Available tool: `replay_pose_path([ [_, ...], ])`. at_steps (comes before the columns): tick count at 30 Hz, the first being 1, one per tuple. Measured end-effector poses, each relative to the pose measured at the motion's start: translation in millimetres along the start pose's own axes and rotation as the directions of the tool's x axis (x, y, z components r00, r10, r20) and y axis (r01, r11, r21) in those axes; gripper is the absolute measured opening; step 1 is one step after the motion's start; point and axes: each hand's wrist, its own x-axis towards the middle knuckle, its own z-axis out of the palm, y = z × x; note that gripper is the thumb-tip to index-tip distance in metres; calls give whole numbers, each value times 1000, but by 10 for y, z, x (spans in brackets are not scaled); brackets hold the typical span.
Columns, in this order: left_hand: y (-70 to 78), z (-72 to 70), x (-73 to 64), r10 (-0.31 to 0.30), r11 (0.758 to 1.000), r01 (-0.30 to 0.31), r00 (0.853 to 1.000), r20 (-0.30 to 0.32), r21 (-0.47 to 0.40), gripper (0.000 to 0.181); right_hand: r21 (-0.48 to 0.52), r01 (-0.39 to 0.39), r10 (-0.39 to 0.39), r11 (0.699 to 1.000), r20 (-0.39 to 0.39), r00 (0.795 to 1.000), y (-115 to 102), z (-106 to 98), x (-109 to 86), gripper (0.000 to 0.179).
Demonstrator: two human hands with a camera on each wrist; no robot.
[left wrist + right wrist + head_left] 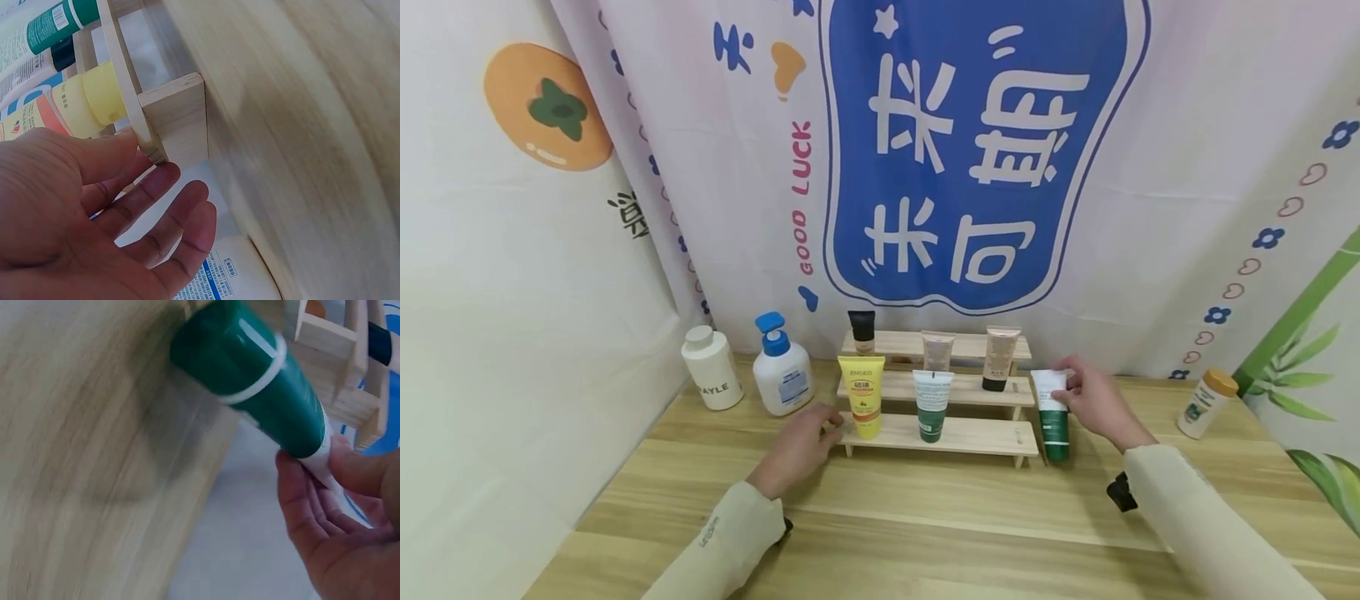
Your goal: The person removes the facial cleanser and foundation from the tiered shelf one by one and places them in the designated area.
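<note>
My right hand (pixel 1093 402) pinches a white and green squeeze tube (pixel 1055 429) by its white upper part, just off the right end of a three-step wooden rack (pixel 977 435). In the right wrist view the tube's green cap (pixel 212 347) points away from the fingers. At the rack's other end, my left hand (pixel 801 446) grips the lowest step, thumb on top and index finger underneath in the left wrist view. That step carries a yellow tube (pixel 863 404) and a second white and green tube (pixel 932 408).
Higher on the rack stand a black-capped tube (pixel 862 332) and two pinkish tubes, one (pixel 1001 358) at the right. Left of it are a blue-topped pump bottle (pixel 782 375) and a white bottle (pixel 712 371). An orange-capped bottle (pixel 1206 404) stands far right. A printed curtain (pixel 760 208) hangs behind.
</note>
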Motion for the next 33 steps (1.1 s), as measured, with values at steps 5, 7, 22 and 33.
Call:
replay_pose_path([
  [5, -1, 1, 8, 1, 1000, -1, 1000, 2, 0, 17, 22, -56, 54, 998, 75, 996, 74, 86, 63, 31],
  [7, 5, -5, 6, 0, 1000, 0, 1000, 2, -4, 17, 20, -74, 72, 997, 88, 993, 106, 129, 88, 28],
  [22, 0, -8, -19, 44, 999, -44, 999, -27, -6, 17, 42, -212, 206, 976, 117, 972, 220, 215, 73, 22],
  [33, 3, -2, -17, 24, 999, -25, 1000, -15, -26, 17, -26, -81, 78, 996, -86, 993, -278, -104, 5, 31],
])
